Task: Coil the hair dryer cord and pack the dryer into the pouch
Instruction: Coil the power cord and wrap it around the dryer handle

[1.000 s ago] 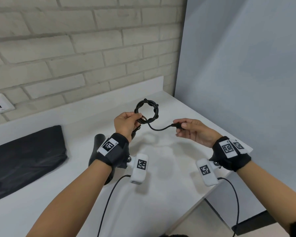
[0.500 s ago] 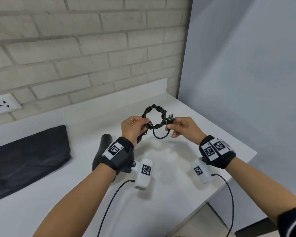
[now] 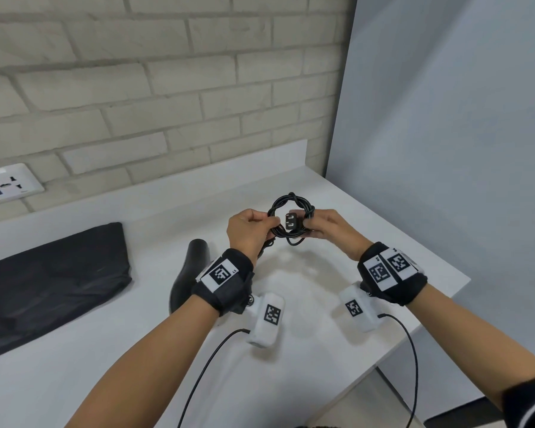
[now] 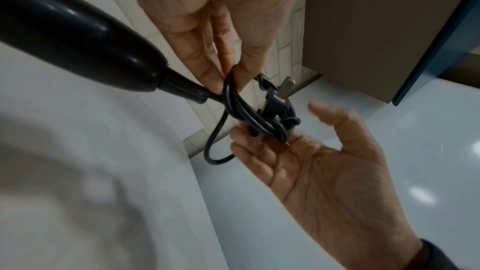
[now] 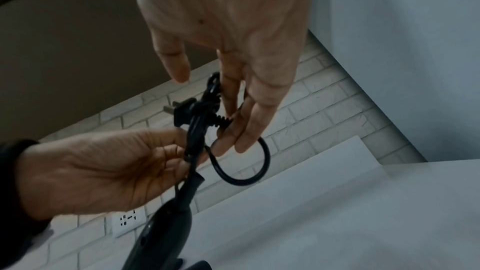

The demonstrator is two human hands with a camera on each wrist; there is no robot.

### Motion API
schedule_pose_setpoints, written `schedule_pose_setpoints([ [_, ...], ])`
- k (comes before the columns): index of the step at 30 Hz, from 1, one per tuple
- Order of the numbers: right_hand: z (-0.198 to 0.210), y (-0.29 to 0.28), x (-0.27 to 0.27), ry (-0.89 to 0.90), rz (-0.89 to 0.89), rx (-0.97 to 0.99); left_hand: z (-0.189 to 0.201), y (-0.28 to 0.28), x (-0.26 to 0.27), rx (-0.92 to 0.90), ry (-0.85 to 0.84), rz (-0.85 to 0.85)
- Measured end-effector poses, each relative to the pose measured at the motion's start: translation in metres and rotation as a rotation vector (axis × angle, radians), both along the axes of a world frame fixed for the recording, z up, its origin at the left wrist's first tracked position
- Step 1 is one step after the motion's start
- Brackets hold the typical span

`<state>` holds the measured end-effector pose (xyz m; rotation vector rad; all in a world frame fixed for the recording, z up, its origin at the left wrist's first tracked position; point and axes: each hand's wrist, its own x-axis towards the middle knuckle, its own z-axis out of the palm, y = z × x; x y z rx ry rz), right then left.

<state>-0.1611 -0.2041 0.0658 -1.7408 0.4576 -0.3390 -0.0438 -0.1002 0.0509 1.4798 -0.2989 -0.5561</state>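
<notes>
The left hand is pinching the coiled cord; the right hand is pinching the plug inside the loop, between both hands.

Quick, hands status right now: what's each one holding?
Left hand: pinching the left side of the coiled cord.
Right hand: fingers holding the plug end, at the coil's right side.
</notes>
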Motion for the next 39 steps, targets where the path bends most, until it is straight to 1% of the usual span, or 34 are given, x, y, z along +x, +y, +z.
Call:
schedule_pose_setpoints([
  [3,0.007,-0.004,0.004,-0.060,-0.135,0.054,0.001,-0.002,0.000,0.016,-0.036,0.004],
  [5,0.010,-0.007,0.008,-0.069,-0.175,0.078,0.001,-0.003,-0.001,0.028,-0.067,0.006],
  [9,0.016,-0.011,0.013,-0.020,-0.143,0.105,-0.001,-0.003,-0.004,0.057,-0.153,0.010],
  [11,0.020,-0.011,0.013,-0.054,-0.128,0.137,-0.003,-0.002,-0.005,0.065,-0.164,0.001],
  [12,0.020,-0.010,0.011,-0.083,-0.110,0.119,-0.002,-0.002,-0.005,0.063,-0.159,0.005],
  [13,0.019,-0.008,0.010,-0.106,-0.082,0.061,-0.002,-0.003,-0.004,0.063,-0.155,0.013],
  [15,0.014,-0.003,0.006,-0.107,-0.006,-0.146,-0.001,-0.004,-0.001,0.066,-0.161,0.031],
  [17,0.007,0.001,0.005,-0.110,0.018,-0.292,0.000,-0.005,0.000,0.077,-0.177,0.036],
  [19,0.003,0.003,0.007,-0.121,-0.065,-0.341,0.000,-0.007,-0.002,0.094,-0.188,0.029],
  [21,0.003,0.004,0.010,-0.114,-0.184,-0.410,-0.002,-0.007,-0.003,0.101,-0.187,0.020],
  [25,0.003,0.003,0.008,0.032,-0.337,-0.748,-0.001,-0.008,-0.001,0.099,-0.160,0.039],
  [26,0.005,0.003,0.006,0.029,-0.356,-0.783,-0.001,-0.009,-0.001,0.099,-0.151,0.042],
  [27,0.009,0.004,0.004,-0.004,-0.363,-0.778,0.000,-0.010,0.000,0.097,-0.142,0.042],
  [28,0.012,0.005,0.002,-0.054,-0.355,-0.729,0.000,-0.011,-0.001,0.097,-0.134,0.041],
  [31,0.021,0.015,-0.004,-0.202,-0.297,-0.440,0.000,-0.012,-0.002,0.113,-0.124,0.037],
  [33,0.025,0.020,-0.005,-0.270,-0.306,-0.245,-0.001,-0.013,-0.003,0.121,-0.126,0.036],
  [34,0.026,0.022,-0.005,-0.297,-0.324,-0.184,-0.001,-0.013,-0.003,0.124,-0.128,0.038],
  [36,0.031,0.024,-0.005,-0.358,-0.345,-0.128,0.000,-0.014,-0.002,0.133,-0.136,0.041],
  [39,0.043,0.024,-0.006,-0.462,-0.322,-0.031,0.001,-0.014,-0.002,0.133,-0.147,0.052],
])
